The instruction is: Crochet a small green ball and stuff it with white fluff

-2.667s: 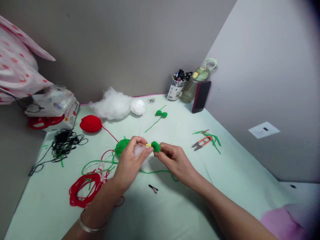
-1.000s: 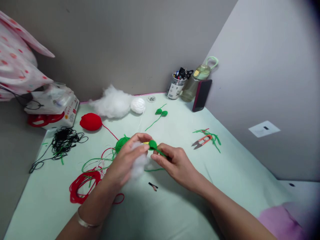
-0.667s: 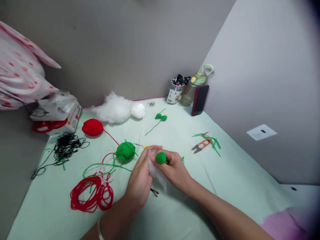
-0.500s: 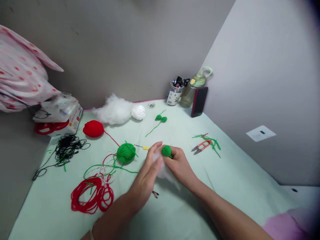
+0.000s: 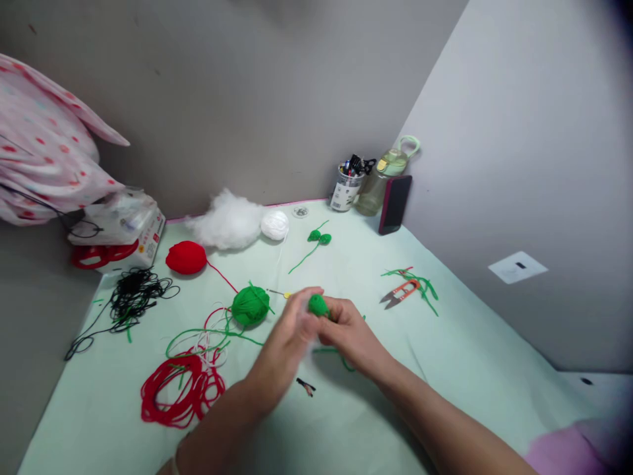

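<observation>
In my right hand [image 5: 349, 330] a small round green crocheted piece [image 5: 319, 305] is pinched between thumb and fingers. My left hand [image 5: 284, 346] is right beside it, its fingers bent around a wisp of white stuffing [image 5: 309, 340], mostly hidden and smeared by motion. A green yarn tail [image 5: 346, 361] hangs under my right hand to the table. Just beyond my left fingers lies a crochet hook [image 5: 277, 292], its yellow handle partly covered. The green yarn ball [image 5: 250, 305] sits to the left of my hands.
Fluffy stuffing [image 5: 227, 221], a white ball [image 5: 274, 225] and a red yarn ball [image 5: 186, 258] lie at the back left. Red cord [image 5: 171, 392] and black cord [image 5: 133, 297] spread nearer. Orange thread snips [image 5: 401, 293] lie right, below a phone [image 5: 395, 204], bottle [image 5: 373, 188] and pen cup [image 5: 345, 191].
The green piece has shifted slightly left, closer to my left fingers. The white stuffing that trailed below my hands is now mostly out of sight, and the green tail beneath shows.
</observation>
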